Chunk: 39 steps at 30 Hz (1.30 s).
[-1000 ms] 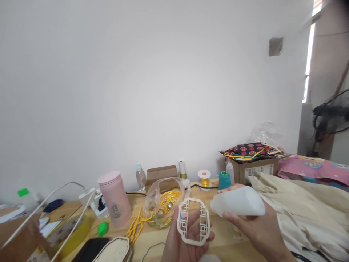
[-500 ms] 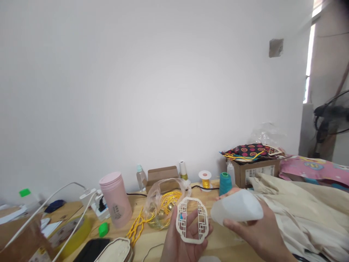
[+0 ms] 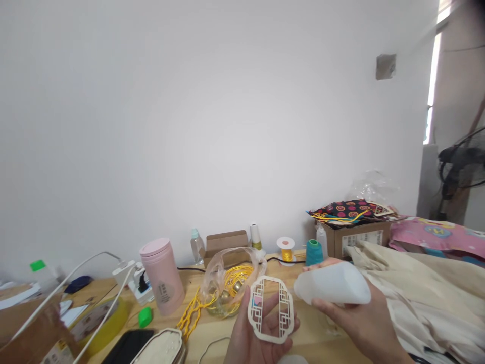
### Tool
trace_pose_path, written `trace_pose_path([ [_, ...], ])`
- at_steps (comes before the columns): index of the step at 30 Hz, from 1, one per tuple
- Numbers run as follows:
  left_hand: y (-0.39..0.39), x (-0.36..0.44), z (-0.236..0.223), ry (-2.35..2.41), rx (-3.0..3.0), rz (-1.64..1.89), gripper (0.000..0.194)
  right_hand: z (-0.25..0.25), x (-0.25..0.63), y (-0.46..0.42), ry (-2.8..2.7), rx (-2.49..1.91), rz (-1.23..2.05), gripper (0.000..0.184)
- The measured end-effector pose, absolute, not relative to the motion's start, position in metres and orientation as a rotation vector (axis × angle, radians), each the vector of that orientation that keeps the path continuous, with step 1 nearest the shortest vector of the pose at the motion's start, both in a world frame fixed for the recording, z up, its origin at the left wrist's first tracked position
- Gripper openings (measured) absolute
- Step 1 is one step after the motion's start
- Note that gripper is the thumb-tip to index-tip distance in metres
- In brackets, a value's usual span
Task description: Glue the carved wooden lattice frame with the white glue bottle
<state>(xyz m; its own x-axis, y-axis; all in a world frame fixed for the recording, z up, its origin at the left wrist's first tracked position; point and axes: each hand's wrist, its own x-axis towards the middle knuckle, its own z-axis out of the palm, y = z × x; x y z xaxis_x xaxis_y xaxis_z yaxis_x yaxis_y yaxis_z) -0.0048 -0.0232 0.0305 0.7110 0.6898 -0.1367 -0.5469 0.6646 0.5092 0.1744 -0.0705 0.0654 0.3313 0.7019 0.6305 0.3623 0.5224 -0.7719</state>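
Note:
My left hand (image 3: 246, 331) holds a pale wooden openwork frame (image 3: 286, 309) with lattice sides, its fingers curled behind it and showing through the middle opening. A small pink and blue bit shows behind the lattice on its left side. My right hand (image 3: 364, 321) is wrapped round a white translucent squeeze bottle (image 3: 335, 285), tipped nearly level. The bottle's narrow end points left at the frame's right edge; I cannot make out whether its tip touches the wood. More pale wooden plates (image 3: 161, 349) lie at the lower left.
A plastic bag (image 3: 215, 283) with yellow cords and gold bells lies behind my hands. Around it stand a pink tumbler (image 3: 162, 278), a teal thread cone (image 3: 313, 253) and a yellow spool (image 3: 286, 253). At right are a cardboard box (image 3: 335, 240) and cream cloth (image 3: 417, 288).
The bottle has tilted a little further, its base lower and to the right. The wooden frame has turned slightly in my left hand. The whole view has shifted slightly.

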Motion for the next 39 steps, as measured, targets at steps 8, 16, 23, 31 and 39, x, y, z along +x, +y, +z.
trace_pose_path([
  [8, -0.0237, -0.0058, 0.0319, 0.351, 0.456, 0.735, 0.056, 0.0672, 0.1704, -0.0718, -1.229, -1.019, 0.348, 0.039],
  [16, -0.0231, -0.0051, 0.0333, 0.348, 0.425, 0.760, 0.057, 0.0602, 0.1734, -0.0704, -1.261, -1.016, 0.470, 0.048],
  [23, -0.0255, -0.0049, 0.0350, 0.372, 0.412, 0.769, 0.057, 0.0649, 0.1720, -0.0722, -1.244, -1.021, 0.416, 0.041],
  [31, -0.0252, -0.0044, 0.0341, 0.371, 0.432, 0.763, 0.057, 0.0674, 0.1713, -0.0734, -1.273, -0.999, 0.424, 0.039],
  [39, -0.0275, -0.0033, 0.0356, 0.419, 0.422, 0.785, 0.055, 0.0684, 0.1768, -0.0723, -1.399, -1.001, 0.407, 0.041],
])
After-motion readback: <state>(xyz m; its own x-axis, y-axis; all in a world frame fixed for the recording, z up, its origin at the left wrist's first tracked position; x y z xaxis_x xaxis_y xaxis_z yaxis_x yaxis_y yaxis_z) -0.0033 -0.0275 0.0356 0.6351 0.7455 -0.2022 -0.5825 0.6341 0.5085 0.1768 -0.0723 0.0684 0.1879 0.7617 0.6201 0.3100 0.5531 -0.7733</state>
